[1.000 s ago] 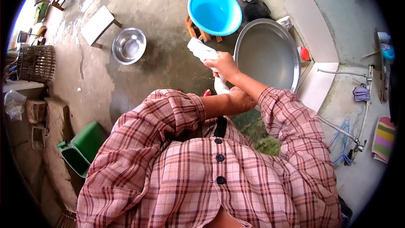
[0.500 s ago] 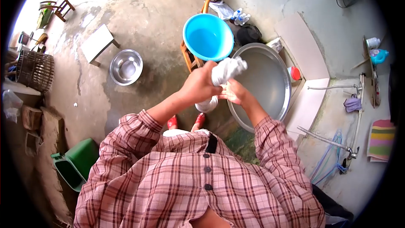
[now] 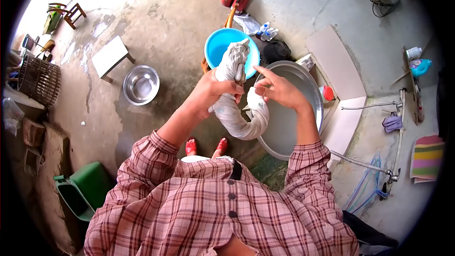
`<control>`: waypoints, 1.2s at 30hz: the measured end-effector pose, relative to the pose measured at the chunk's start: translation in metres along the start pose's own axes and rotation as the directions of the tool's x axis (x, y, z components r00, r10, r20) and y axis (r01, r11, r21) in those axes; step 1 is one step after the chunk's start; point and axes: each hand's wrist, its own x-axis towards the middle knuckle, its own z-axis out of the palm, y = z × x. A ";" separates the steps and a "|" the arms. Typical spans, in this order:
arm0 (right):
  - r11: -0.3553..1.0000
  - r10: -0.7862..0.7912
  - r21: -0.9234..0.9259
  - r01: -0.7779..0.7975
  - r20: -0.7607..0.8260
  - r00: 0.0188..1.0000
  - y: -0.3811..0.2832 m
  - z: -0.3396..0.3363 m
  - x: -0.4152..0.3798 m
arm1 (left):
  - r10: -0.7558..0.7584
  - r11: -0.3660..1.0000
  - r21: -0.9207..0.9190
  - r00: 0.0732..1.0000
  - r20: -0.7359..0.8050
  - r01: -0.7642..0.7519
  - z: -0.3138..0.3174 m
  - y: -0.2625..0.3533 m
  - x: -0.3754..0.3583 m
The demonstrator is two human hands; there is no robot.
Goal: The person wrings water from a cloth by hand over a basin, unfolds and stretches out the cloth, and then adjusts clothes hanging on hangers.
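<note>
A twisted white cloth (image 3: 239, 125) hangs in a U-shaped loop in front of me. My left hand (image 3: 208, 90) is wrapped round one side, and a bunched end sticks up above the fist. At the loop's other end, my right hand (image 3: 282, 90) pinches the cloth between thumb and fingers, its index finger stretched out. Behind the raised end is a light blue basin (image 3: 218, 42) on a wooden support. Below and beside my right hand stands a large metal tub (image 3: 318, 97) with greyish water.
A small steel bowl (image 3: 141, 85) lies on the floor beside a white-topped stool (image 3: 113, 56). The green bin (image 3: 90, 189) is at lower left. Wall taps (image 3: 372, 105) stick out on the right. Two red thermos flasks (image 3: 241, 0) stand at the back.
The cloth has swung from a bundle into a hanging loop, with its bunched end now upright. My right hand has risen to the loop's other end. The view has tilted slightly.
</note>
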 end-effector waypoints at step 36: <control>0.602 -0.412 0.792 0.099 0.203 0.888 -0.004 0.005 0.024 | -0.265 0.914 -0.273 0.951 0.156 0.300 0.008 -0.069 0.005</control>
